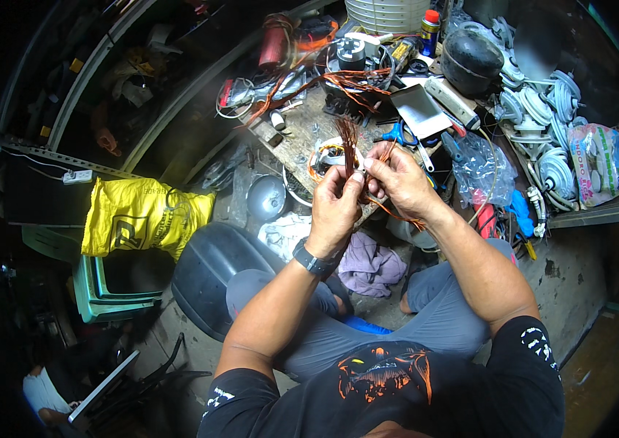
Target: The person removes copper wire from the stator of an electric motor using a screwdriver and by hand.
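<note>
My left hand (340, 196) grips an upright bundle of thin copper wires (347, 142), whose loose ends fan out above my fingers. My right hand (395, 182) pinches copper wire right beside it, thumb and fingers closed, with a strand trailing down past my wrist to the lower right. Both hands are held over the front of a worn wooden board (287, 139). Behind them lie a loop of white and orange cable (324, 155), blue-handled scissors (397, 133) and a larger tangle of copper wire (353, 80).
The board also carries a grey plate (420, 111), a black rounded housing (470, 58) and tools. Pale insulator-like parts (536, 109) crowd the right shelf. A yellow sack (145, 212) sits at left; a metal bowl (266, 198) and purple cloth (371, 266) lie below the board.
</note>
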Demonstrator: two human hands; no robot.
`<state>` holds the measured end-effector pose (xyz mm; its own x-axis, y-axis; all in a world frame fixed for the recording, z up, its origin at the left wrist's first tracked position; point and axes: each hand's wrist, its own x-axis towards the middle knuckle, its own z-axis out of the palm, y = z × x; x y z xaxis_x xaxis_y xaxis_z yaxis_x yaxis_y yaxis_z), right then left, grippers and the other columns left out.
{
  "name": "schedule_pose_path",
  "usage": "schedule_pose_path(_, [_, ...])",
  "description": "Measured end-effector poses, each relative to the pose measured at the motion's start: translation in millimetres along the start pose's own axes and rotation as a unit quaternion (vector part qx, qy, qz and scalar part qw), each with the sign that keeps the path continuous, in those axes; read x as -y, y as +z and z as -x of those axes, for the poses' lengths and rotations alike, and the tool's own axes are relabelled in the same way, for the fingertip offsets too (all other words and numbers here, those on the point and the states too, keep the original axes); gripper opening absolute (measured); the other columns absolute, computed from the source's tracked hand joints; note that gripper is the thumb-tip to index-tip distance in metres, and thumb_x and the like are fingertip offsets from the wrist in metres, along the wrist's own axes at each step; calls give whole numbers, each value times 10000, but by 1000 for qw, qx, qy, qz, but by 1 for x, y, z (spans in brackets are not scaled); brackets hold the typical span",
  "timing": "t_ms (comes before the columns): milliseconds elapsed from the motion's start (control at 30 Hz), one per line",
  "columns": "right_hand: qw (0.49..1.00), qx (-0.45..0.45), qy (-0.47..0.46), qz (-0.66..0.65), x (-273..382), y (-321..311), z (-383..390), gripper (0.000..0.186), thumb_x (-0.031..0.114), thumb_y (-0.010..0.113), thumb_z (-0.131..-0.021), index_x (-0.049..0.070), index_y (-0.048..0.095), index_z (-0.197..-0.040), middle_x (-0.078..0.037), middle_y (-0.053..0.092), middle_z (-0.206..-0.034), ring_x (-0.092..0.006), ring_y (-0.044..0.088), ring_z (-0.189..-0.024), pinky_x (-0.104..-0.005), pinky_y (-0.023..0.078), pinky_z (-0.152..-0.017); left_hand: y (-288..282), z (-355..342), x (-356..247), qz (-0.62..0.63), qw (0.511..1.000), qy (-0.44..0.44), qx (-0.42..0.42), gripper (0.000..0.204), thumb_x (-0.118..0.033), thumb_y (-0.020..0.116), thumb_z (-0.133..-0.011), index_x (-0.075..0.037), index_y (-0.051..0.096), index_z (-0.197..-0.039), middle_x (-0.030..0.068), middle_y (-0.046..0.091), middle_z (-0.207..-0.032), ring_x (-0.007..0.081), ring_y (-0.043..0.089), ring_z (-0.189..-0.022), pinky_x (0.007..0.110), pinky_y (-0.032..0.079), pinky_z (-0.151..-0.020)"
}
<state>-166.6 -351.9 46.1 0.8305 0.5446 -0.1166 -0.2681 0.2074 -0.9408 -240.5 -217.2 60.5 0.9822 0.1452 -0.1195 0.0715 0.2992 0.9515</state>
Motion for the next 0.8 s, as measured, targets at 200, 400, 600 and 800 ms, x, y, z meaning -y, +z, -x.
schedule_pose_path(200, [1000,-3,-11,-16,-1,3,2,107,132,565,-983,72,504,-1048,-1,580,-805,-61,550,-627,-196,436,-532,2,-1,4,-1,1000,21,-17,145,-195,476,-1026,-60,527,-1025,26,625,-804,59,562,-635,184,401,-470])
schedule_pose_path(400, [999,1,-22,-41,2,7,3,158,133,609,-968,59,524,-1077,-2,587,-809,-56,545,-625,-199,449,-536,-4,-3,11,-8,1000,27,-3,223,-219,428,-1051,-35,552,-1031,20,626,-797,60,571,-669,188,456,-501])
schedule_pose_path(600, [999,-30,-10,-34,2,7,3,136,105,641,-946,46,555,-1033,-4,587,-797,-60,549,-627,-213,480,-566,5,-1,8,-73,997,34,-14,236,-213,436,-1051,-29,581,-1032,7,633,-813,48,568,-680,192,476,-527])
schedule_pose_path(800, [999,-33,-10,-31,-3,6,2,108,90,622,-951,31,553,-1009,-12,582,-770,-63,553,-623,-232,484,-521,-1,-4,22,-104,992,71,-15,241,-191,444,-1050,1,584,-1016,10,629,-795,61,573,-690,224,486,-610])
